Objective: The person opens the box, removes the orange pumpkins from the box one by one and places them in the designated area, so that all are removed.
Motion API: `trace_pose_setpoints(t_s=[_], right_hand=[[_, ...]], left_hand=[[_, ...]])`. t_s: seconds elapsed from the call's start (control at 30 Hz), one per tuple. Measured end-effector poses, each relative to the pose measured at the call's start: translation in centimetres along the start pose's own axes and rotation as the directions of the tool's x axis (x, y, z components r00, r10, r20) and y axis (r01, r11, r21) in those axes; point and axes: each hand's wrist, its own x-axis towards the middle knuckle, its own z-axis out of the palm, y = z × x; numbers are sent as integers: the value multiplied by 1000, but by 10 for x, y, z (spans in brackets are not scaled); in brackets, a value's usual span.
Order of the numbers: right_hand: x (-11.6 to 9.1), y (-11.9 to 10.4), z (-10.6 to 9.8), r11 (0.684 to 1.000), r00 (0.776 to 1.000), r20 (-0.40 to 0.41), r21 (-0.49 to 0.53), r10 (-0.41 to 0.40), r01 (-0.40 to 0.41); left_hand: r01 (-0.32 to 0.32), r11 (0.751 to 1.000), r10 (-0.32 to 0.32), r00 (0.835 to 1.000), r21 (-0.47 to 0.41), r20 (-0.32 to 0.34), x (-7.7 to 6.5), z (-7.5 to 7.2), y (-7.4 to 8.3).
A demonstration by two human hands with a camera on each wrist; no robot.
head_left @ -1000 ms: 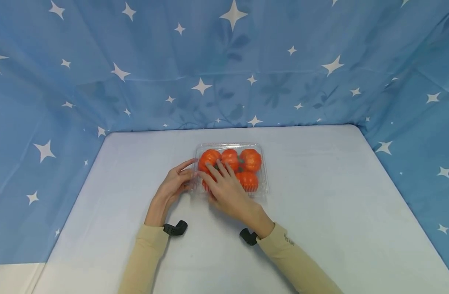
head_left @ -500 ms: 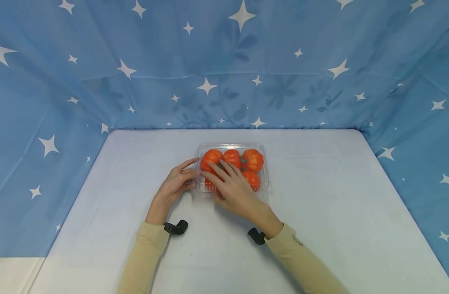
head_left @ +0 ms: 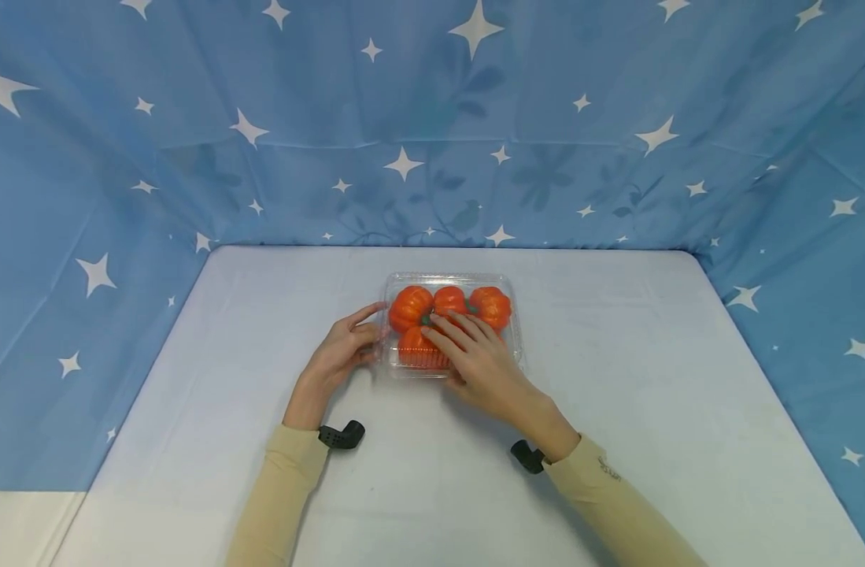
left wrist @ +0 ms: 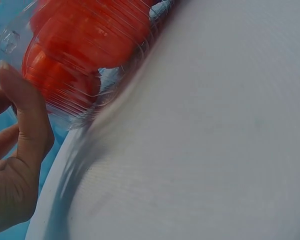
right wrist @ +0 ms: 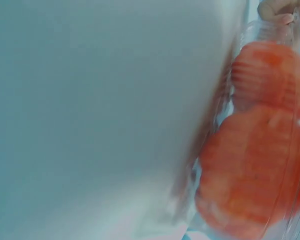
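Observation:
A clear plastic clamshell box (head_left: 452,279) stands on the white table in the head view. Inside are several ribbed, orange-red, pumpkin-like vegetables (head_left: 412,308) with green stems. My left hand (head_left: 338,350) holds the box's left edge; in the left wrist view its thumb (left wrist: 23,107) meets the clear rim. Across the front right part of the box lies my right hand (head_left: 490,373), its fingers fairly straight over the top and its thumb low at the front. It hides some of the vegetables. Ribbed plastic and orange-red shapes (right wrist: 247,165) fill the right side of the right wrist view.
The white table (head_left: 652,378) extends around the box on every side. Behind and beside it hangs a blue curtain (head_left: 297,79) with white stars. Each wrist wears a black band (head_left: 341,435).
My right hand has slid to the right along the front of the box, uncovering the front left vegetable. The left hand has stayed at the left edge. The head view has shifted slightly.

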Motion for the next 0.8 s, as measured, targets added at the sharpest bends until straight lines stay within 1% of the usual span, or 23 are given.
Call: trace_pose_setpoints(t_s=[0.1, 0.33, 0.57, 0.63, 0.7, 0.8], right_hand=[[-7, 6, -3, 1000, 1000, -10, 10, 16, -16], [-21, 16, -10, 998, 998, 7, 0, 65, -65], [-32, 26, -17, 995, 996, 23, 54, 83, -84], [-35, 30, -19, 993, 995, 13, 62, 95, -96], [-39, 34, -20, 990, 992, -7, 59, 126, -126], [-45, 40, -20, 977, 977, -23, 42, 211, -210]], left_hand=[[-4, 1000, 4, 1000, 3, 6, 0, 0, 0], [-7, 1000, 6, 1000, 16, 23, -1, -2, 1], [1, 1000, -1, 1000, -12, 31, -3, -1, 3], [7, 1000, -6, 999, -14, 35, -3, -2, 4], [9, 1000, -9, 999, -13, 38, -3, -2, 5], [11, 1000, -11, 999, -9, 38, -3, -3, 3]])
